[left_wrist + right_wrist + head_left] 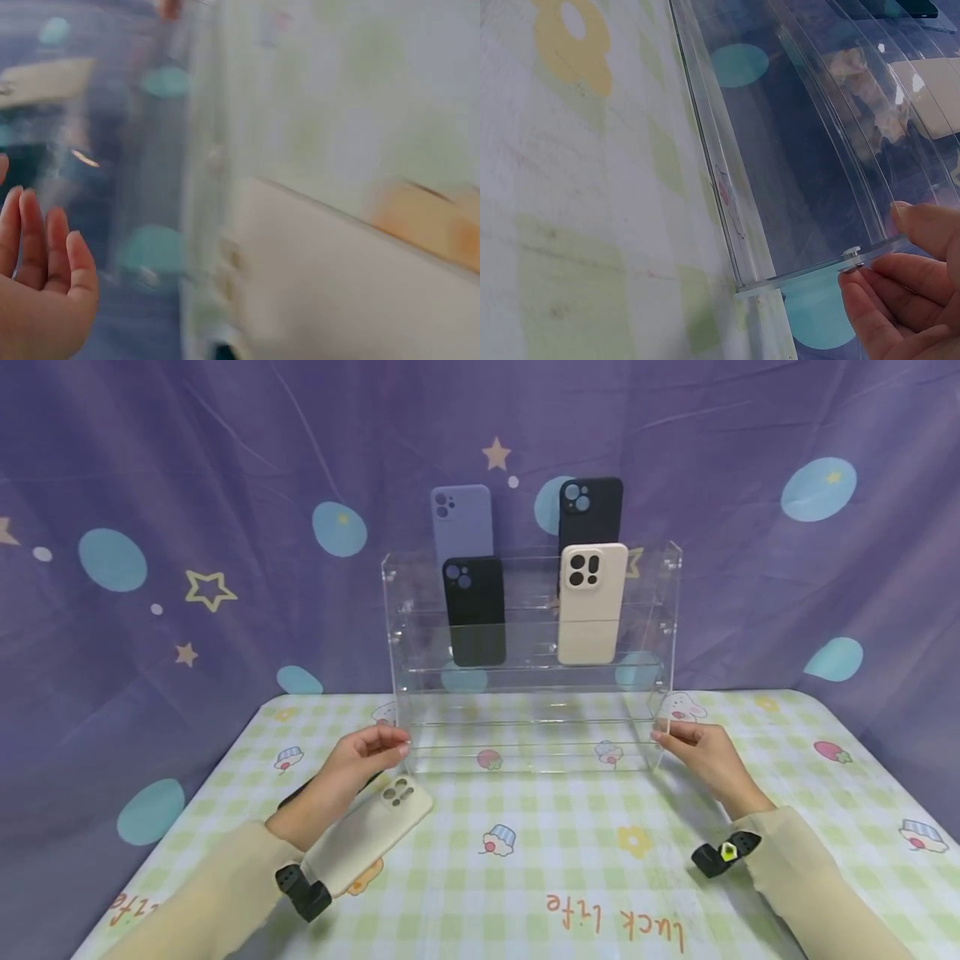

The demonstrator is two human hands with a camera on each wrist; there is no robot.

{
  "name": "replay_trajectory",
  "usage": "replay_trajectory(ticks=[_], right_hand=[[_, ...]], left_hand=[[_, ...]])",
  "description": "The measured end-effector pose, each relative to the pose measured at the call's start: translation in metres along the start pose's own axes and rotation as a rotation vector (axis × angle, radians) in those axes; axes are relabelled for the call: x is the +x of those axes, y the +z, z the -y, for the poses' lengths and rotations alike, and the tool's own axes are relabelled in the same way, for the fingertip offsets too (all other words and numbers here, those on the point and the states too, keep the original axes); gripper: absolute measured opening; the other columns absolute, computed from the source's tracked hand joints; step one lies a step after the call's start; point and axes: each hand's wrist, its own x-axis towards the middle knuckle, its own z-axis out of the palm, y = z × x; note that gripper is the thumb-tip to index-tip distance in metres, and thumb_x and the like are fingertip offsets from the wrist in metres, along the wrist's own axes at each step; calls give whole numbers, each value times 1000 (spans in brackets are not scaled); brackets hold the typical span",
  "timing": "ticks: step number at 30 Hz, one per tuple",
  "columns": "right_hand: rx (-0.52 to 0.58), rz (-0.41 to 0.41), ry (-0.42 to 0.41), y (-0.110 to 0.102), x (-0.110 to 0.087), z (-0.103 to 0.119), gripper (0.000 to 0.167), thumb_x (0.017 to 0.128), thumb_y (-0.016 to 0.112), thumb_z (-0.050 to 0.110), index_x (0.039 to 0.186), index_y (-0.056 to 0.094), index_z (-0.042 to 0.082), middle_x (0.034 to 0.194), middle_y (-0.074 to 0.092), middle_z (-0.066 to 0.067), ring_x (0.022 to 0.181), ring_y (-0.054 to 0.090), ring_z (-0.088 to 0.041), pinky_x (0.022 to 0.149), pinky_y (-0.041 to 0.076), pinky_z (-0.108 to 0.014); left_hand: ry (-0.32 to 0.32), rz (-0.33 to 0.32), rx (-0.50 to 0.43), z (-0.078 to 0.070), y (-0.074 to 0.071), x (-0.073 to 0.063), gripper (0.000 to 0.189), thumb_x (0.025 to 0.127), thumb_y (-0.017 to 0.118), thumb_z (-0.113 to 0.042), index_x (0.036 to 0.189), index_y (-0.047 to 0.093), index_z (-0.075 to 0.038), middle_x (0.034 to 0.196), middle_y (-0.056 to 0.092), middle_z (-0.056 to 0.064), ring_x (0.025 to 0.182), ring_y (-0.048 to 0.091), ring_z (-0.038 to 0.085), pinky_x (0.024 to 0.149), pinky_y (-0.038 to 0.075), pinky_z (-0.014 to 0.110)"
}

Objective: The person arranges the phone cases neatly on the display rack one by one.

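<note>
A clear stepped display stand (531,706) stands on the table, facing me. My right hand (701,756) pinches the stand's right side panel low down, with the thumb on one face and the fingers on the other in the right wrist view. At the opposite side panel is my left hand (356,768), fingertips right at the panel's edge. In the blurred left wrist view its fingers (56,251) are loosely extended with nothing between them. Below the left forearm lies a cream phone case (375,827), partly covered by the wrist; a dark edge shows behind it.
On the stand's upper tiers stand a lavender case (462,522), a black case (591,514), another black case (477,610) and a cream-white case (588,610). A checked tablecloth (585,877) covers the table. Behind hangs a purple curtain (247,527).
</note>
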Motion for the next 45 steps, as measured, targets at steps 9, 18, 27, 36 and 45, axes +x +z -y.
replay_trajectory(ticks=[9,18,27,36,45], right_hand=[[-20,-3,-9,1,3,-1,58,92,58,42,126,57,-5,142,39,-24,134,32,-41,106,33,-53],[-2,-8,2,1,2,-2,55,93,58,38,126,56,-6,141,40,-24,133,34,-40,106,34,-53],[1,-14,10,1,2,-4,54,94,58,37,126,56,-7,137,45,-23,130,38,-39,104,36,-53],[14,-15,9,1,2,-3,55,94,58,37,126,56,-7,138,44,-23,132,37,-39,105,35,-53],[6,-20,-2,1,2,-1,54,94,58,36,125,56,-8,139,42,-24,133,35,-39,106,34,-51]], left_hand=[[-105,-44,62,44,-1,-14,48,89,65,-12,130,48,7,123,57,20,102,57,11,84,47,15],[-88,-52,88,61,-5,-13,59,85,70,-9,135,44,6,134,51,22,124,47,34,100,43,30],[-106,-11,188,71,-6,-11,74,79,76,-12,140,38,6,139,46,22,127,44,34,105,37,41],[-75,21,396,70,-1,-12,81,72,82,-16,139,41,5,141,43,22,129,42,33,101,39,40],[-63,17,436,66,2,-12,80,72,82,-11,139,41,5,140,44,23,129,41,35,104,37,45]])
